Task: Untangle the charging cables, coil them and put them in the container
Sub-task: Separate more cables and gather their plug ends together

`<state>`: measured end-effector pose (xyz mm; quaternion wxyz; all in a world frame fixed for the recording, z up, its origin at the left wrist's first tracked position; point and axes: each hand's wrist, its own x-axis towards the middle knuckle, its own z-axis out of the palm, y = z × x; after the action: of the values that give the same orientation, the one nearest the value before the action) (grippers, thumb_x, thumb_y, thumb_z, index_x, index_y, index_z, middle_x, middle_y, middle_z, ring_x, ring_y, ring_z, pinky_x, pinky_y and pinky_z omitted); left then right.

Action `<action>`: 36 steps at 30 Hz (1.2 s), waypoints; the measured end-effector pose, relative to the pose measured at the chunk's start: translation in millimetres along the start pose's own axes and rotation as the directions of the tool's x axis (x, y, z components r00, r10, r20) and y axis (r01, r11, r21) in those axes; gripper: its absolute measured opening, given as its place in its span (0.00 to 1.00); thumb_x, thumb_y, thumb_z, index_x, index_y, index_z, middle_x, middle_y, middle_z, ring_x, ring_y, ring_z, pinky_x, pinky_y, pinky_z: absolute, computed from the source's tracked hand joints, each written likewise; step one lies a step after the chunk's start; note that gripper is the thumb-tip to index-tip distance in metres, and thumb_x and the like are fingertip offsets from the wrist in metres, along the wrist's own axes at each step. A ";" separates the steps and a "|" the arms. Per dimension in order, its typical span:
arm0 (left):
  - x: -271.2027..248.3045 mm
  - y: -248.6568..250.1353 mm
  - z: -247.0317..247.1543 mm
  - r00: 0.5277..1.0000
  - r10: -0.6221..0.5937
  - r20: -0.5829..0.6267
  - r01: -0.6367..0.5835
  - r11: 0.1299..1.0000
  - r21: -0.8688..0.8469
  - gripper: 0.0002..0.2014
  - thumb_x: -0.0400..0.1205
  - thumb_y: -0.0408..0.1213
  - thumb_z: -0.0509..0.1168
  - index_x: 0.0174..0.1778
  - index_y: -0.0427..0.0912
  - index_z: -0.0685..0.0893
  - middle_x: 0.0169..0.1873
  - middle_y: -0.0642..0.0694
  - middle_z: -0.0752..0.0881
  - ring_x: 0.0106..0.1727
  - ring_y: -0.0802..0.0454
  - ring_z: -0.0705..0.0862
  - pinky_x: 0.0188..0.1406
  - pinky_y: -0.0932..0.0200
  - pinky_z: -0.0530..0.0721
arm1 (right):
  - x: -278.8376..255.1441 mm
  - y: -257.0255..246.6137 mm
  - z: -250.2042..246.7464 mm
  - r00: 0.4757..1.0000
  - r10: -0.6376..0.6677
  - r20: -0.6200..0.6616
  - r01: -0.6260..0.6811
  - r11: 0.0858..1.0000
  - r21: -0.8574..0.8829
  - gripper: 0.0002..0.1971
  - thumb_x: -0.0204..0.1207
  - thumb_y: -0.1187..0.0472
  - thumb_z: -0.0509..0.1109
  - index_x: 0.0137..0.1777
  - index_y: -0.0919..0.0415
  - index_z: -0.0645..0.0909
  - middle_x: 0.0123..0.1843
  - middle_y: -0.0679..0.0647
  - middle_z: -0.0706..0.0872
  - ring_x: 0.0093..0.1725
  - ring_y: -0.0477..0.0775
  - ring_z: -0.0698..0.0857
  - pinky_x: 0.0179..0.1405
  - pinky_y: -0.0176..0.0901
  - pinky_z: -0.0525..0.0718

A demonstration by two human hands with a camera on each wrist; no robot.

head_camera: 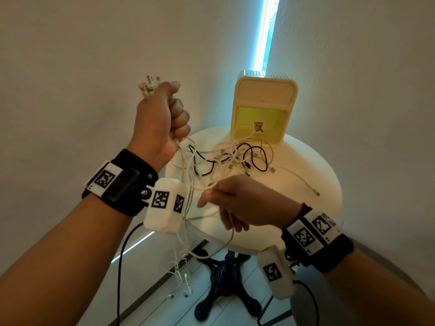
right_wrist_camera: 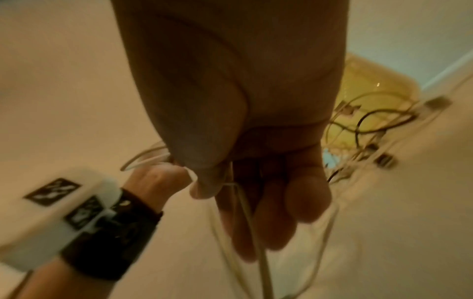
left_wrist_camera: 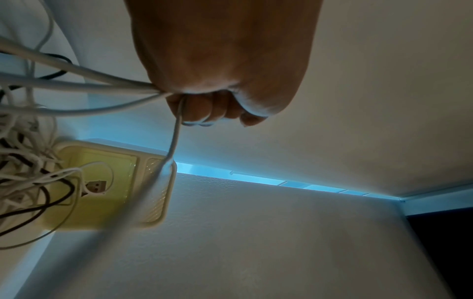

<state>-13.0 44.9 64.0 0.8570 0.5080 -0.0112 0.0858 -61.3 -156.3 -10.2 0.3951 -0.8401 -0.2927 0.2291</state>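
My left hand (head_camera: 164,114) is raised in a fist, gripping a bundle of white cables (left_wrist_camera: 89,85); their plugs (head_camera: 149,87) stick out above the fist. The strands run down past the table edge and dangle toward the floor. My right hand (head_camera: 226,198) sits lower, pinching one white cable (right_wrist_camera: 245,212) between thumb and fingers. A tangle of white and black cables (head_camera: 235,158) lies on the round white table (head_camera: 306,208). The cream and yellow container (head_camera: 262,109) stands at the table's back.
A loose white cable end (head_camera: 310,188) lies on the right of the table. The table's black cross base (head_camera: 226,285) stands on a light floor. Walls close in left and right, with a bright blue gap (head_camera: 263,36) behind the container.
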 end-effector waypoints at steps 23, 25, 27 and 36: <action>6.3 48.5 -29.1 0.996 0.071 0.053 -0.074 0.996 0.042 0.28 0.91 0.45 0.67 0.32 0.54 0.56 0.22 0.53 0.54 0.23 0.54 0.49 0.17 0.60 0.54 | 9.9 9.3 78.6 0.979 -0.131 0.155 0.175 0.929 -0.325 0.06 0.85 0.59 0.72 0.47 0.58 0.87 0.44 0.52 0.92 0.37 0.47 0.89 0.43 0.47 0.91; 7.8 49.4 -29.5 0.995 0.071 0.066 -0.073 0.997 0.031 0.28 0.91 0.44 0.66 0.34 0.54 0.54 0.21 0.54 0.54 0.22 0.54 0.49 0.16 0.61 0.54 | 10.4 5.6 79.8 0.978 -0.173 0.115 0.202 0.926 -0.320 0.07 0.84 0.57 0.73 0.47 0.59 0.88 0.48 0.47 0.90 0.41 0.40 0.85 0.46 0.34 0.83; 7.7 51.2 -31.8 0.993 0.077 0.086 -0.080 0.996 0.034 0.28 0.92 0.44 0.66 0.35 0.54 0.53 0.21 0.54 0.54 0.22 0.54 0.50 0.16 0.61 0.55 | 9.4 3.1 82.1 0.974 -0.164 0.153 0.202 0.940 -0.274 0.07 0.85 0.55 0.74 0.52 0.58 0.90 0.52 0.47 0.90 0.45 0.40 0.86 0.50 0.35 0.83; -5.1 41.4 -50.9 0.992 0.039 0.124 -0.055 0.991 0.124 0.29 0.92 0.44 0.65 0.32 0.52 0.53 0.22 0.53 0.53 0.22 0.54 0.49 0.17 0.60 0.53 | 31.0 3.0 21.3 0.921 -0.161 -0.356 -0.031 0.878 -0.478 0.20 0.84 0.73 0.67 0.71 0.54 0.85 0.62 0.52 0.83 0.52 0.51 0.84 0.47 0.41 0.84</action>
<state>-28.0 108.1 74.8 0.8184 0.5654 -0.0697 0.0755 -51.1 -125.6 -29.8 0.2347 -0.9288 -0.2848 -0.0326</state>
